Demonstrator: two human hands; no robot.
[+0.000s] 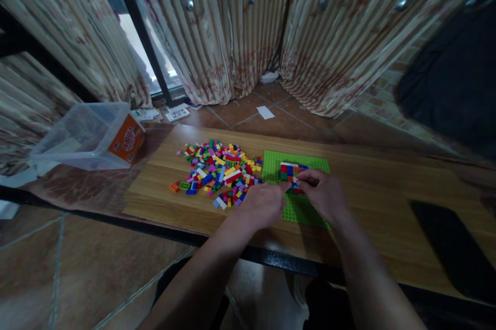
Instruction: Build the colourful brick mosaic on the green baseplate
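Note:
A green baseplate [306, 160] lies on the wooden table [372, 185], with a small block of red, blue and white bricks [290, 169] built on it. My right hand [323, 194] rests on the plate with its fingertips pinched at the near edge of that block. My left hand [263, 203] sits at the plate's left edge, fingers curled, touching the block's lower left side. A loose pile of coloured bricks [220, 172] spreads just left of the plate, close to my left hand.
A clear plastic box with an orange label [91, 136] stands at the table's far left. A dark flat object [453, 247] lies at the right front. Striped curtains [232, 25] hang behind, above a tiled floor with paper scraps.

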